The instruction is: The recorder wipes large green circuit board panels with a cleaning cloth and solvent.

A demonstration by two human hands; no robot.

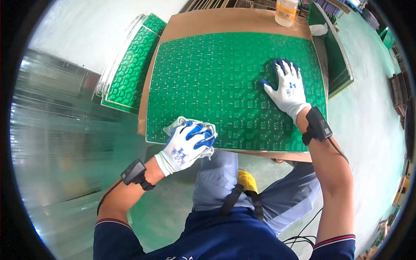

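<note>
In front of me a large green circuit board panel (234, 86) lies flat on brown cardboard (208, 21). My left hand (184, 145), in a white and blue work glove, grips a crumpled pale cloth (187, 122) at the panel's near left edge. The cloth hangs slightly over that edge. Toward the right side of the panel, my right hand (288, 86) rests on the surface in a matching glove, fingers spread and nothing held.
More green panels (134, 65) are stacked at the left, and others (336, 56) lean upright at the right. A bottle with a yellow label (285, 12) stands on the cardboard's far right corner. Cables (303, 239) lie on the floor at lower right.
</note>
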